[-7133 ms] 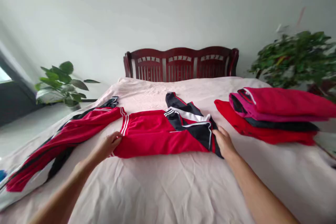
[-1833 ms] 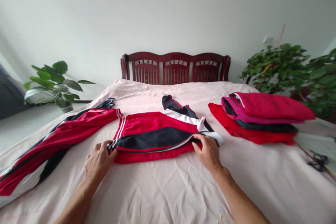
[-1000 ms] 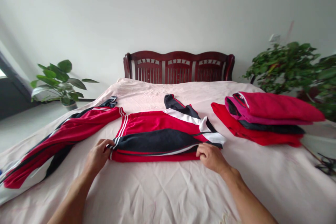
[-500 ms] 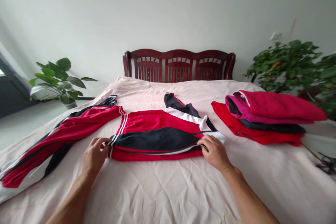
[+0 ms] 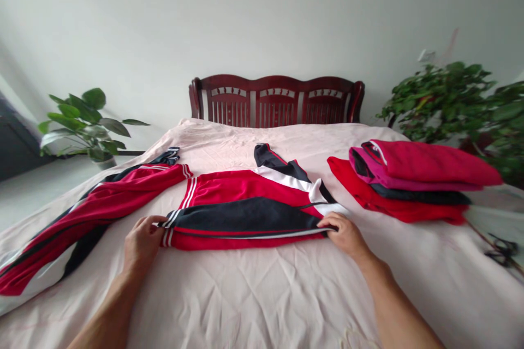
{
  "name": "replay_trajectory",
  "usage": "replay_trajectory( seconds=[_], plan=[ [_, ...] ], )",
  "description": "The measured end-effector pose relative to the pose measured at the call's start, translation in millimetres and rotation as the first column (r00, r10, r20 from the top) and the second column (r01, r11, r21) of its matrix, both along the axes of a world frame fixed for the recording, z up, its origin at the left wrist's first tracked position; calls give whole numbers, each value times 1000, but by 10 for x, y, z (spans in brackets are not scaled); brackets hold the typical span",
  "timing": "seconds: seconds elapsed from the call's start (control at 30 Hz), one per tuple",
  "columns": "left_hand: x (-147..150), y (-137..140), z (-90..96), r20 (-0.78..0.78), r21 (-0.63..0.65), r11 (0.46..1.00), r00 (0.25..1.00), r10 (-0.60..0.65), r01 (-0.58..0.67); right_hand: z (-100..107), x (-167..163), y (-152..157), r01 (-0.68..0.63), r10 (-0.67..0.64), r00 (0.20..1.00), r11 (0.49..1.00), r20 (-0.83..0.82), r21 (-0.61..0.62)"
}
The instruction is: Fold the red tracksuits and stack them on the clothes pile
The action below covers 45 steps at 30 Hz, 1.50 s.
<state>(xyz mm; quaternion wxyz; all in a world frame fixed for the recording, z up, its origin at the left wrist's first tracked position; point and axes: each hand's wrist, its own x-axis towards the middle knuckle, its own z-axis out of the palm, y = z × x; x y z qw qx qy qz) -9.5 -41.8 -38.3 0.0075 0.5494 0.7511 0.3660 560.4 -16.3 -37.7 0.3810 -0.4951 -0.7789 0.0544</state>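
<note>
A red, navy and white track jacket (image 5: 241, 188) lies flat across the bed in front of me. Its near navy sleeve (image 5: 241, 215) is laid over the red body, cuff toward the left. My left hand (image 5: 143, 237) pinches the striped cuff end at the jacket's hem. At the other end, my right hand (image 5: 344, 233) grips the sleeve near the shoulder, beside the white collar part. The far navy sleeve (image 5: 278, 161) stretches out toward the headboard. Fingertips of both hands are partly hidden by the cloth.
A second red, navy and white garment (image 5: 106, 207) lies spread at the left. To the right sits a stack of folded clothes (image 5: 426, 166) in red, pink and navy. The pale bedsheet (image 5: 245, 294) is wrinkled. Beyond are a dark wooden headboard (image 5: 278, 101) and potted plants (image 5: 88, 125).
My right hand has moved a little to the right with the sleeve, and my left slightly left. The sleeve's near edge looks straighter and more stretched.
</note>
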Motion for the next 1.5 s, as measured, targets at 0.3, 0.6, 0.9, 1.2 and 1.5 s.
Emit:
replay_trajectory(
  seconds=[0.3, 0.6, 0.9, 1.2, 1.5],
  plan=[
    [72, -80, 150, -365, -8, 998, 929, 55, -62, -94, 25, 32, -51, 50, 997, 999, -66, -16],
    [191, -124, 318, -335, 160, 987, 942, 27, 29, 17, -64, -46, -31, 23, 989, 998, 147, 48],
    [649, 4, 200, -225, -129, 874, 844, -487, 469, 36, -68, -48, -16, 11, 996, 998, 86, 58],
    [662, -52, 211, -321, -208, 875, 814, -484, 438, 110, -19, -67, 271, -279, 959, 955, 55, 125],
    [601, -53, 125, -420, -188, 868, 762, -494, 459, 189, -165, -100, 632, -640, 764, 715, 85, -297]
  ],
)
